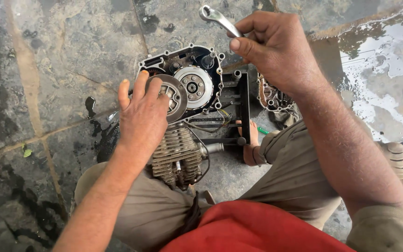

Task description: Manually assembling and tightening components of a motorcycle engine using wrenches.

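Observation:
A small motorcycle engine (179, 154) with a finned cylinder sits on the stone floor between my knees, its side cover off. The open crankcase shows a round clutch assembly (194, 86). My left hand (141, 116) holds a round metal clutch plate (177, 95) at the left of that opening. My right hand (271, 44) is raised above the engine, closed on a shiny metal wrench (215, 17) whose ring end points up and left.
A black metal frame stand (244, 105) holds the engine on its right side. A removed engine cover (274, 98) lies behind my right arm. Oil stains mark the wet stone floor (47, 93). A green object (262, 131) lies by my bare foot (252, 144).

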